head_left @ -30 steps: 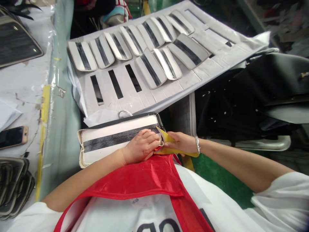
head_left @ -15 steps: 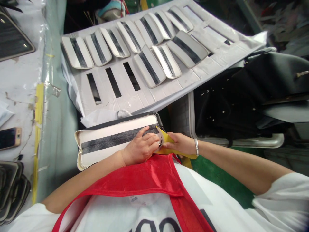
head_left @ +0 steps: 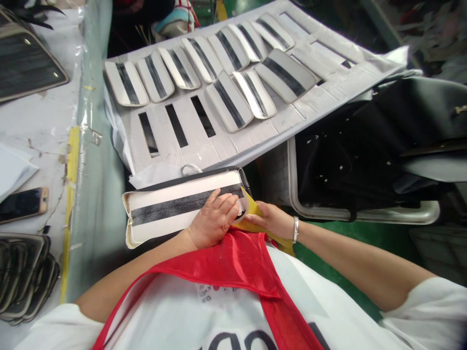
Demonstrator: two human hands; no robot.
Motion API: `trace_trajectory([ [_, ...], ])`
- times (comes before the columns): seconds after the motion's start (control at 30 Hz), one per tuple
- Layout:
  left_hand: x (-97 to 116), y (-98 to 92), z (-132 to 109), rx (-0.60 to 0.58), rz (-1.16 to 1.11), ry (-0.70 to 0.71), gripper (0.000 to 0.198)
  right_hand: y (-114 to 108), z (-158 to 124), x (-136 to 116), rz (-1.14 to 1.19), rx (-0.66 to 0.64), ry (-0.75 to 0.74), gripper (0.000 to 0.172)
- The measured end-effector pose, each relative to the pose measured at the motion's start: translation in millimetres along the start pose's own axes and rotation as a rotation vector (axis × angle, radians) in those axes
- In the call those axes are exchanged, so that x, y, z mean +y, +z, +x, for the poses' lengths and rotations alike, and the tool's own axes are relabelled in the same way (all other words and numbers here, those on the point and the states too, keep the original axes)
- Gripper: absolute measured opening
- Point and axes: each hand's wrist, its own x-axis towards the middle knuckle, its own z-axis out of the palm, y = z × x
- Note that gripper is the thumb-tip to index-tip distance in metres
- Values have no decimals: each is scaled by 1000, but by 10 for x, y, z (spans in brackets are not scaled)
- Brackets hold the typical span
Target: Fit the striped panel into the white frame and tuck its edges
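Plainly, the left hand [head_left: 216,216] is nearer, fingers together over the right end of the striped case [head_left: 171,206], whose long axis stretches away leftward; whether it grips, I can't tell. By that end, the right hand [head_left: 272,219] pinches a yellow sheet [head_left: 254,207].

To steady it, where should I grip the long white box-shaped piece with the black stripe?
Probably pinch the piece across its narrow left end, coming from the left: that end is uncovered, while the left hand rests near the right end.
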Motion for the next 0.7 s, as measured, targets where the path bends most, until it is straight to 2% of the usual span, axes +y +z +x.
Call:
trace_trajectory([
  [0.27, 83, 73, -45, 119, 89, -26, 32, 156, -81, -63, 242, 14, -16, 39],
  [0.37, 96, 79, -83, 158, 82, -60, 34, 150, -88, -89, 278, -11, 31, 39],
  [0.57, 115, 75, -116, 187, 23, -158, 42, 203, -93, -108, 514, -148, 201, 41],
  [0.7, 111, 90, -100, 180, -25, -158, 45, 306, -94, -130, 517, -140, 239, 43],
])
